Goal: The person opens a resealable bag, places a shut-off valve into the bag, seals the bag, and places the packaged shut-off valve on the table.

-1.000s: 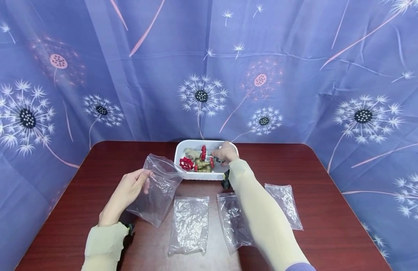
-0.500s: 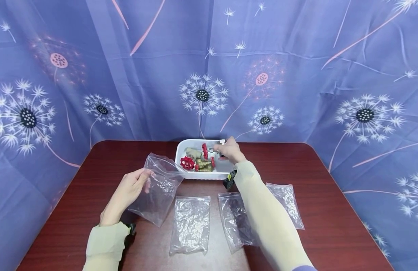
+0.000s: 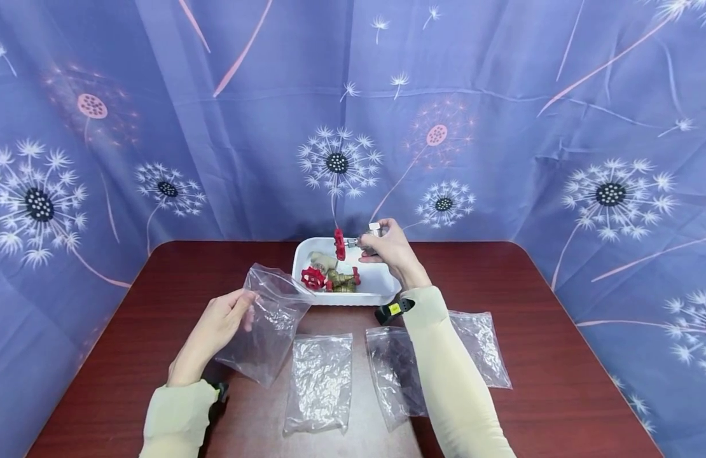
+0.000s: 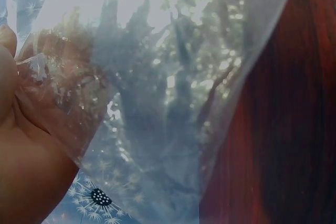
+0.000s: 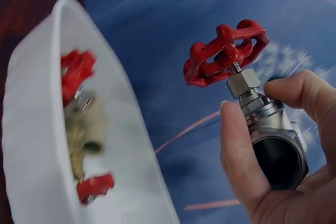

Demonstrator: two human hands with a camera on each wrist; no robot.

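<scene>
My right hand (image 3: 394,249) grips a silver metal gate valve (image 5: 268,124) by its body, just above the white tray. The valve's red handwheel (image 3: 339,244) points left in the head view, and its dark round opening shows in the right wrist view. In the tray (image 3: 353,299) lie brass valves (image 3: 343,281) with red handwheels and a pale beige fitting (image 5: 94,129). Left of the tray, my left hand (image 3: 218,324) pinches a clear zip bag (image 3: 267,331) near its top edge and holds it up. The bag fills most of the left wrist view.
On the brown wooden table (image 3: 553,356) lie more clear bags: one in the middle (image 3: 320,381), one partly under my right forearm (image 3: 392,372), and one to the right (image 3: 483,343). A blue dandelion-print curtain (image 3: 261,159) hangs behind the table.
My right hand has lifted the silver valve up out of the tray, away from the other valves. The left hand and its bag have stayed nearly still.
</scene>
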